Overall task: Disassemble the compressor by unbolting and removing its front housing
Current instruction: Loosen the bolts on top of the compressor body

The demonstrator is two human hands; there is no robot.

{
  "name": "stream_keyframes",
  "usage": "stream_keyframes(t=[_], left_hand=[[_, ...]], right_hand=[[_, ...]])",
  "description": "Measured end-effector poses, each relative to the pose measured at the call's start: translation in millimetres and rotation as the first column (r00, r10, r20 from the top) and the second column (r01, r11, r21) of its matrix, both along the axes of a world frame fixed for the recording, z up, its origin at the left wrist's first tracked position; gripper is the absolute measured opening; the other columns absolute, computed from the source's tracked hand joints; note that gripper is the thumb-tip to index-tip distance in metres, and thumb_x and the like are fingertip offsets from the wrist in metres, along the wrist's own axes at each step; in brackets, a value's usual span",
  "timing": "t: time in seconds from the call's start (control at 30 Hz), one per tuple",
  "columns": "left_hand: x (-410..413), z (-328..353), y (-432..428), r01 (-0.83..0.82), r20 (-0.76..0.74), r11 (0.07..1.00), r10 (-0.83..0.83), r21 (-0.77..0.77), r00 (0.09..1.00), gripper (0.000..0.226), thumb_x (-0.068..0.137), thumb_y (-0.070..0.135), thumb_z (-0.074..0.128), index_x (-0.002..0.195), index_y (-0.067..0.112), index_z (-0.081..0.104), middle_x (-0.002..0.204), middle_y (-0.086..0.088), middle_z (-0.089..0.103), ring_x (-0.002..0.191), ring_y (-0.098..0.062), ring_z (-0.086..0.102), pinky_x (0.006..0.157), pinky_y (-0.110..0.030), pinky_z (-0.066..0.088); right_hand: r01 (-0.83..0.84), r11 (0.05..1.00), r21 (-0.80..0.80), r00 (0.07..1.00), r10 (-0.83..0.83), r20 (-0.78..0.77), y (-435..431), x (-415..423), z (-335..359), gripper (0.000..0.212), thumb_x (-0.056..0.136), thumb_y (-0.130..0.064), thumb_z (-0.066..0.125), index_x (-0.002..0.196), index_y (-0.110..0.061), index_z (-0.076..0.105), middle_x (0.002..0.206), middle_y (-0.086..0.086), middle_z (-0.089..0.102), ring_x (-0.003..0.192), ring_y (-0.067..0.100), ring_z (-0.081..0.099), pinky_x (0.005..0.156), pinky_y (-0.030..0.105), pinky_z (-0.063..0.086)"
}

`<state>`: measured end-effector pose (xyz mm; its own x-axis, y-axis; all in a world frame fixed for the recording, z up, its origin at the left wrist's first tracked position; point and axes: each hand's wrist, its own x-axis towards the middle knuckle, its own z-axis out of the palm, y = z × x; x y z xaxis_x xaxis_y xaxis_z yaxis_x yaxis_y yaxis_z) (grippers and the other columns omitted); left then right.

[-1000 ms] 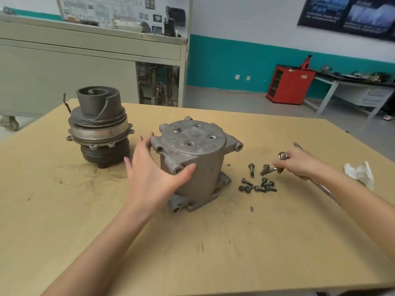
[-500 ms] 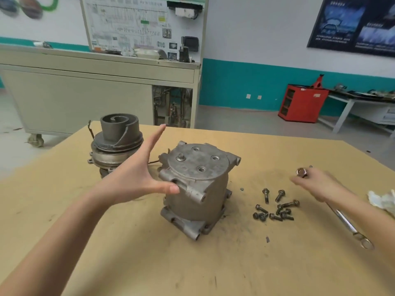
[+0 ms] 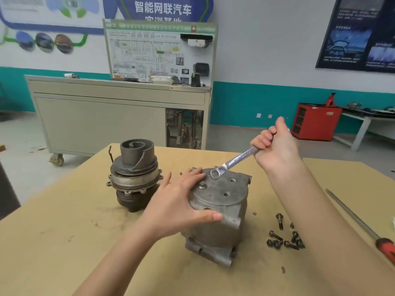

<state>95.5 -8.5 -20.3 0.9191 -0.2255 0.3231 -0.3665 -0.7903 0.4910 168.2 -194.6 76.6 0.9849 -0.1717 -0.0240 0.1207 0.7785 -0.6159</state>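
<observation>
compressor housing [image 3: 218, 212] stood upright on the worktop [image 3: 64, 242], well in from its edges, loose bolts [image 3: 284, 239] near its right. left hand [image 3: 179, 201] pressed its top with fingers straight and spread, thumb on a side lug. right hand [image 3: 275, 148] had fingers curled round a wrench [image 3: 235, 161], ring end on the top face.
</observation>
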Motion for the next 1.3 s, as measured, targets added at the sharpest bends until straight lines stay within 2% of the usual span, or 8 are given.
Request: stream_keyframes(t=[0.17,0.33,0.47,0.57,0.73,0.97,1.13,1.3], left_hand=[[-21,-14,-44,-0.291,0.147,0.955,0.281,0.051,0.948,0.126,0.048,0.101,0.012,0.153,0.030,0.018,0.160,0.017,0.012,0.146,0.003,0.000,0.115,-0.036,-0.023],[-27,-18,-36,-0.240,0.102,0.965,0.251,-0.102,0.963,0.122,0.050,0.095,0.025,0.153,0.033,0.004,0.156,0.024,0.013,0.142,0.012,0.005,0.114,-0.029,-0.023],[-24,-22,-33,-0.212,0.046,0.960,0.223,-0.181,0.974,0.129,0.047,0.097,0.034,0.153,0.032,-0.002,0.154,0.025,-0.008,0.128,0.025,-0.020,0.117,-0.028,-0.018],[-20,-21,-31,-0.203,-0.009,0.955,0.206,-0.218,0.978,0.134,0.043,0.097,0.039,0.153,0.033,-0.002,0.158,0.021,-0.008,0.117,0.028,-0.029,0.117,-0.026,-0.017],[-18,-21,-32,-0.202,-0.015,0.963,0.202,-0.180,0.979,0.130,0.048,0.096,0.043,0.153,0.030,0.006,0.160,0.018,0.000,0.132,0.017,-0.007,0.118,-0.033,-0.016],[-18,-25,-36,-0.275,0.119,0.958,0.284,-0.084,0.951,0.123,0.050,0.090,0.026,0.154,0.025,0.009,0.161,0.015,0.003,0.132,0.016,-0.016,0.114,-0.035,-0.025],[-15,-28,-29,-0.251,0.136,0.967,0.254,-0.037,0.958,0.126,0.048,0.097,0.024,0.153,0.027,0.007,0.156,0.020,0.004,0.135,0.014,-0.016,0.114,-0.038,-0.026],[6,-11,-24,-0.245,0.052,0.957,0.255,-0.155,0.965,0.134,0.042,0.100,0.030,0.152,0.026,0.018,0.154,0.009,0.034,0.140,-0.001,0.020,0.117,-0.037,-0.013]], right_hand=[[-0.025,0.999,0.038,0.993,0.029,-0.113,4,13,-17,0.043,0.103,-0.031,0.038,0.063,-0.014,0.031,0.054,-0.003,0.018,0.031,0.009,0.017,0.032,0.014,0.018],[-0.045,0.999,-0.020,0.976,0.039,-0.213,1,20,-37,0.039,0.104,-0.024,0.035,0.066,-0.014,0.030,0.058,-0.002,0.018,0.038,0.009,0.017,0.033,0.014,0.019],[-0.012,0.999,-0.042,0.984,0.005,-0.178,-4,19,-44,0.038,0.104,-0.022,0.034,0.067,-0.015,0.029,0.058,-0.002,0.018,0.036,0.009,0.018,0.034,0.016,0.021],[0.018,0.998,-0.063,0.991,-0.026,-0.134,-6,14,-49,0.039,0.105,-0.022,0.032,0.067,-0.015,0.028,0.059,-0.002,0.017,0.036,0.008,0.018,0.033,0.017,0.022],[0.081,0.993,-0.086,0.989,-0.090,-0.115,0,14,-50,0.038,0.104,-0.021,0.037,0.067,-0.014,0.030,0.057,-0.003,0.018,0.032,0.007,0.019,0.032,0.017,0.021],[0.029,0.955,-0.295,0.976,-0.091,-0.197,9,38,-39,0.030,0.100,-0.010,0.036,0.070,-0.013,0.032,0.055,-0.002,0.019,0.027,0.007,0.017,0.032,0.014,0.018],[-0.019,0.920,-0.391,0.962,-0.090,-0.258,16,49,-35,0.031,0.096,-0.007,0.035,0.069,-0.016,0.025,0.058,-0.001,0.016,0.045,0.010,0.013,0.032,0.012,0.013],[0.013,0.932,-0.362,0.960,-0.113,-0.256,10,51,-45,0.030,0.098,-0.007,0.035,0.069,-0.013,0.033,0.057,-0.001,0.021,0.037,0.009,0.018,0.031,0.013,0.019]])
